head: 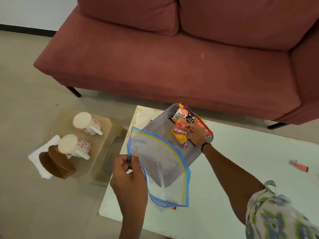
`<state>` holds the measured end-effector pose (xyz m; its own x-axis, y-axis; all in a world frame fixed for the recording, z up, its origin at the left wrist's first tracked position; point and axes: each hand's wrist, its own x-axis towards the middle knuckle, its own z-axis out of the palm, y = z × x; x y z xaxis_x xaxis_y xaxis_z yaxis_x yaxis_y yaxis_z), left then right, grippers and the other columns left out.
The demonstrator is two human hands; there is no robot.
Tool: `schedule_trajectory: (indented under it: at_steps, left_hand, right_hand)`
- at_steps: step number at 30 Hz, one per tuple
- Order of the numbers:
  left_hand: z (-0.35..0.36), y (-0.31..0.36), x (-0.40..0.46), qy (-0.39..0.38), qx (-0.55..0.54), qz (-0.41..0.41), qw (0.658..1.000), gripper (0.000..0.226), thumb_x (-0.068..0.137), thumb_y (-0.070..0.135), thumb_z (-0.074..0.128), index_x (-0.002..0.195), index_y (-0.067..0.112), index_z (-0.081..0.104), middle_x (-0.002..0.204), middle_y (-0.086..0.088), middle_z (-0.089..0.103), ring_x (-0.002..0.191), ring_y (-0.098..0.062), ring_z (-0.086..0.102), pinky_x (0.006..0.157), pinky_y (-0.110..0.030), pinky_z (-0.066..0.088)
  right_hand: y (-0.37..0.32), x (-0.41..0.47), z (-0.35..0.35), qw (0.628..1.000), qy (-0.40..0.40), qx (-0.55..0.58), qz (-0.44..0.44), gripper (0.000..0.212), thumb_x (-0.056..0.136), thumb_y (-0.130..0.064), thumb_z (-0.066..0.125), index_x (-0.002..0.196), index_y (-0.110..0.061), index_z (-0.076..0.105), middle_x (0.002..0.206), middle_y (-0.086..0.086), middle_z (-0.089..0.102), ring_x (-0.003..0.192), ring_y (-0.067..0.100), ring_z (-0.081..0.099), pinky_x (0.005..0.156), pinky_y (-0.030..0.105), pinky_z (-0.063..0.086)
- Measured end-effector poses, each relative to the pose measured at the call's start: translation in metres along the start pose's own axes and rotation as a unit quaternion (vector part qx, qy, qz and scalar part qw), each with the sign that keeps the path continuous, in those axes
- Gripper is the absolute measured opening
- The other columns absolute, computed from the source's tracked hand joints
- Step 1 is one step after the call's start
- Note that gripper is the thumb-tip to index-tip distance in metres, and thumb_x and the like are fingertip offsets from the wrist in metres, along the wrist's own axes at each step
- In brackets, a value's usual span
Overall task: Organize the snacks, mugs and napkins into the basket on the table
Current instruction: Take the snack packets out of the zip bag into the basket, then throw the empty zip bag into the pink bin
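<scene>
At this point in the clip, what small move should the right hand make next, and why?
Probably let go of the snack packet and draw back. The right hand has its grip on the packet already inside the grey basket, beside other packets. The left hand holds a zip bag that looks nearly empty, while both mugs stand outside on the side table.

There was a single view, worn on the person's head, that looked forward and steeply down. It sat close above both hands: the left hand (128, 171) low at centre, the right hand (196, 133) further out over the basket (155, 123). Beyond the hands lay the sofa (155, 57); left of the left hand, the floor (20, 100). No second view shared the scene.
</scene>
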<state>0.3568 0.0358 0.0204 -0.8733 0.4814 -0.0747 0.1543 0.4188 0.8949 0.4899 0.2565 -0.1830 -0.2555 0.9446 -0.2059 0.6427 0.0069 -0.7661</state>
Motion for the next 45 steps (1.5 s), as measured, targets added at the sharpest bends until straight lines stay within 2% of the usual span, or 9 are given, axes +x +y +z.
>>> schedule_trajectory:
  at_steps: [16,21,26,30,34,37,40,43,45]
  left_hand:
    - [0.001,-0.007,-0.003,-0.015,0.004,0.006,1.000,0.017,0.089,0.023,0.057,0.080,0.009,0.053,0.069,0.010,0.058,0.065,0.007,0.058,0.055,-0.003,0.042]
    - [0.001,-0.001,-0.007,-0.014,-0.029,-0.037,0.999,0.019,0.090,0.025,0.057,0.082,0.008,0.055,0.072,-0.001,0.063,0.071,-0.014,0.061,0.063,-0.023,0.044]
    - [-0.003,0.023,-0.015,-0.015,-0.070,-0.082,0.994,0.020,0.090,0.025,0.058,0.074,0.015,0.052,0.067,0.005,0.060,0.066,-0.019,0.059,0.071,-0.037,0.051]
    - [-0.002,0.057,-0.035,-0.027,-0.098,-0.076,0.992,0.023,0.091,0.029,0.057,0.070,0.027,0.046,0.074,0.005,0.061,0.075,-0.019,0.064,0.072,-0.036,0.054]
    - [0.004,0.091,-0.069,-0.043,-0.125,-0.060,0.989,0.024,0.092,0.027,0.054,0.070,0.026,0.044,0.071,0.012,0.056,0.068,-0.007,0.058,0.065,-0.024,0.048]
    - [0.008,0.108,-0.094,-0.083,-0.164,-0.071,0.980,0.025,0.093,0.026,0.053,0.070,0.019,0.046,0.064,0.001,0.053,0.053,-0.009,0.052,0.055,-0.026,0.047]
    - [0.008,0.129,-0.118,-0.132,-0.248,-0.061,0.958,0.024,0.093,0.026,0.053,0.071,0.016,0.048,0.062,-0.003,0.049,0.046,-0.007,0.046,0.052,-0.025,0.042]
    - [0.007,0.142,-0.149,-0.173,-0.260,0.005,0.950,0.008,0.092,0.024,0.055,0.087,0.019,0.051,0.080,0.007,0.056,0.066,0.005,0.055,0.069,-0.015,0.045]
    - [0.013,0.135,-0.172,-0.247,-0.234,0.025,0.940,0.030,0.086,0.020,0.064,0.110,0.016,0.047,0.104,0.009,0.056,0.081,0.015,0.056,0.074,-0.006,0.044]
  right_hand:
    - [0.004,0.003,-0.002,0.992,0.049,-0.116,0.020,0.042,0.086,0.004,0.048,0.117,-0.016,0.066,0.126,0.009,0.064,0.115,0.029,0.058,0.091,0.036,0.050]
    - [-0.035,-0.049,-0.033,0.996,0.080,-0.023,-0.010,0.034,0.092,-0.011,0.053,0.125,-0.015,0.059,0.126,0.001,0.062,0.110,0.019,0.060,0.085,0.019,0.049]
    - [-0.056,-0.175,-0.078,0.995,-0.084,0.052,-0.016,0.073,0.077,0.004,0.069,0.130,-0.037,0.040,0.138,-0.005,0.048,0.124,0.019,0.051,0.098,0.036,0.048]
    - [-0.090,-0.263,-0.102,0.973,-0.211,0.091,-0.033,0.106,0.063,-0.023,0.086,0.140,-0.036,0.014,0.145,-0.028,0.021,0.129,-0.023,0.023,0.101,-0.003,0.020]
    - [-0.123,-0.298,-0.113,0.978,-0.086,0.189,0.024,0.076,0.073,-0.023,0.080,0.130,-0.041,0.033,0.125,-0.033,0.045,0.113,-0.021,0.044,0.084,-0.006,0.034]
    - [-0.121,-0.307,-0.136,0.969,0.088,0.227,0.035,0.026,0.078,-0.016,0.066,0.088,-0.040,0.067,0.083,-0.018,0.067,0.077,-0.012,0.059,0.062,0.010,0.044]
    - [-0.110,-0.316,-0.185,0.948,0.177,0.263,0.031,0.047,0.073,-0.005,0.075,0.046,-0.023,0.040,0.040,-0.016,0.041,0.046,-0.008,0.035,0.047,0.016,0.030]
    - [-0.099,-0.334,-0.251,0.914,0.208,0.347,0.026,0.047,0.072,-0.009,0.079,0.044,-0.019,0.043,0.056,-0.007,0.053,0.065,0.008,0.051,0.066,0.028,0.045]
    - [-0.085,-0.352,-0.291,0.900,0.204,0.384,0.023,0.030,0.069,-0.007,0.080,0.049,-0.017,0.060,0.070,0.002,0.069,0.077,0.016,0.062,0.079,0.034,0.052]
